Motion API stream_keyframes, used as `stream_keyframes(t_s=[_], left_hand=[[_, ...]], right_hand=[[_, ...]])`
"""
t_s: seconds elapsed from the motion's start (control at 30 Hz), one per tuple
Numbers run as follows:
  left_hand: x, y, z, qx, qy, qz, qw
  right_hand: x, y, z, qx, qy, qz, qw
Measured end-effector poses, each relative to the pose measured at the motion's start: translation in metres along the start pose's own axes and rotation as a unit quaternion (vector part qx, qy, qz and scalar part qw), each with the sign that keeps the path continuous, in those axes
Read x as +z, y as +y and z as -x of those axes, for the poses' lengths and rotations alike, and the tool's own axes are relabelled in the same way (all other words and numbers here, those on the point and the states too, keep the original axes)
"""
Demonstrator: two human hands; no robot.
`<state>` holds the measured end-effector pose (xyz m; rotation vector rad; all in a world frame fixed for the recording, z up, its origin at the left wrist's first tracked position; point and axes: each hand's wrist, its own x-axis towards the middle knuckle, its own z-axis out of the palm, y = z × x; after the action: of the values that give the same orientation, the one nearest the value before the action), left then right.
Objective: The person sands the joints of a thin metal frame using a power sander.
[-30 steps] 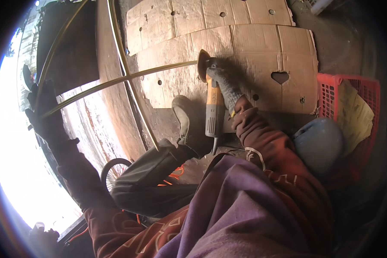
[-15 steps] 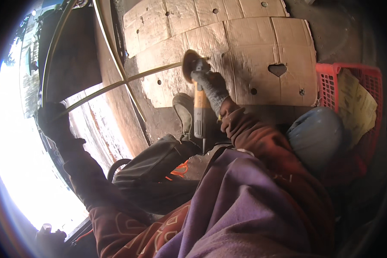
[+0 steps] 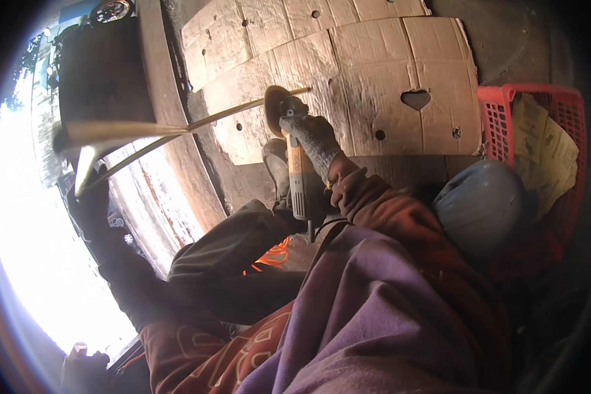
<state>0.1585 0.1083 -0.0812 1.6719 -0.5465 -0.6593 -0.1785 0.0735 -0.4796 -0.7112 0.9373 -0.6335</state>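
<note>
The right hand (image 3: 312, 141), in a coarse grey knitted glove, is wrapped tight around the body of an angle grinder (image 3: 297, 174), a slim tool with an orange-yellow casing and a dark head. Its round, dull tan disc (image 3: 274, 110) stands on edge and meets a long, thin metal rod (image 3: 223, 113), pale and slightly curved, which runs leftward from the disc across the scene. The left hand (image 3: 88, 200), in a dark glove, is closed around the far left end of that rod, where the metal looks like a flat angled strip, bright in the sunlight. Behind the disc lie flattened sheets of cardboard (image 3: 374, 72), brown, scuffed and punched with small round holes and one heart-shaped cut-out. To the right stands a red plastic basket (image 3: 496, 125) with a lattice wall, holding crumpled yellowish paper (image 3: 545, 154). A smooth, rounded grey-blue helmet (image 3: 479, 203) rests just beside the basket. A grey shoe (image 3: 276, 167) sits near the grinder's body.
</note>
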Motion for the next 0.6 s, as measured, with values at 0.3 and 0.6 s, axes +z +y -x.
stream_keyframes(t_s=[0.3, 0.6], left_hand=[[-0.011, -0.013, 0.003, 0.113, 0.045, -0.195, 0.973], [-0.014, -0.014, 0.006, 0.137, 0.041, -0.201, 0.969]], right_hand=[[-0.001, 0.003, 0.001, 0.003, 0.015, 0.008, 1.000], [-0.009, -0.014, -0.007, -0.183, -0.011, 0.271, 0.945]])
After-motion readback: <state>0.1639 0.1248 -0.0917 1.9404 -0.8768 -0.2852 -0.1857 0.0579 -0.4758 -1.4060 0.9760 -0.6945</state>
